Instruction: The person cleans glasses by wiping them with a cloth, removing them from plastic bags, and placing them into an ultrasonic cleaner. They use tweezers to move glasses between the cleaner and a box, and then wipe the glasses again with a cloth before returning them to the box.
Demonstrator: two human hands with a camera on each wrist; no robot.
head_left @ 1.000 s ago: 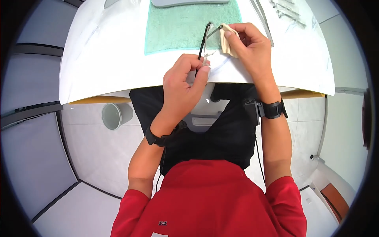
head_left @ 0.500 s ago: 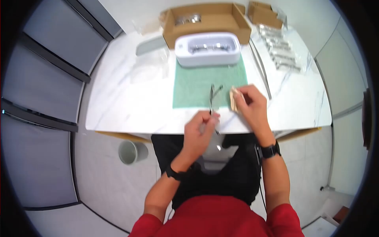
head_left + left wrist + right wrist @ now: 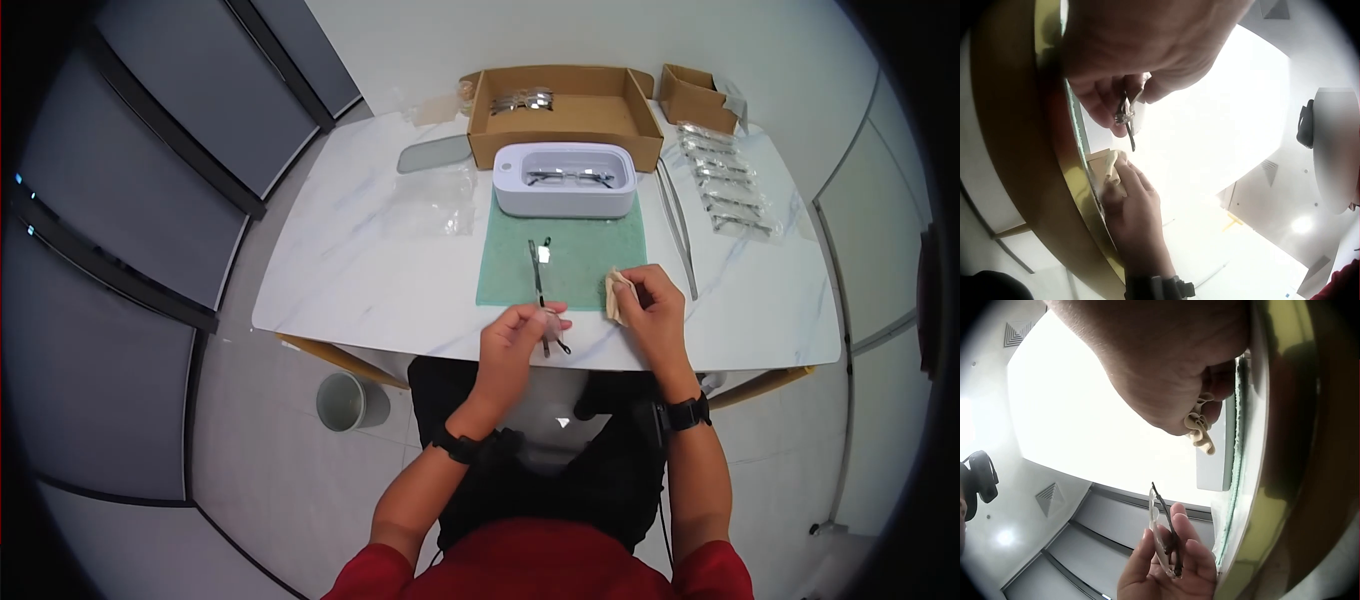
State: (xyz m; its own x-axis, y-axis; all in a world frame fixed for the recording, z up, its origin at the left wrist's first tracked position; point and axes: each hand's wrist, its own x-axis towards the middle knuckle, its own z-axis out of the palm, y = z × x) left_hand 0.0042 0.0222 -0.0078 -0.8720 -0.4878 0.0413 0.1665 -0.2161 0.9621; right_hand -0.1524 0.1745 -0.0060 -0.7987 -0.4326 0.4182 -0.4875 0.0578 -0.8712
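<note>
- Eyeglasses (image 3: 539,282) are held in the head view by the left hand (image 3: 508,352), near the front edge of the bench (image 3: 390,285), with one end reaching over the green cloth mat (image 3: 500,270). The frame is pinched between thumb and fingers; a beige wiping cloth (image 3: 617,300) is pinched by the right hand (image 3: 658,318), apart from the frame. Behind them, a second pair (image 3: 570,178) is seen in the pale lilac tub (image 3: 565,206). A light grip close to the lens being wiped would likely spare the slim arms from bending.
- In the left wrist view, the frame is seen hanging below the left fingers, with the bunched cloth just beyond. Whether rim or lens is pinched cannot be told; the rim would be the better hold, since smudges would be avoided.
- In the right wrist view, the cloth is gathered in folds under the curled right fingers. It would best be opened flatter, so that both lens faces can be covered and rubbed gently, with little pressure.
</note>
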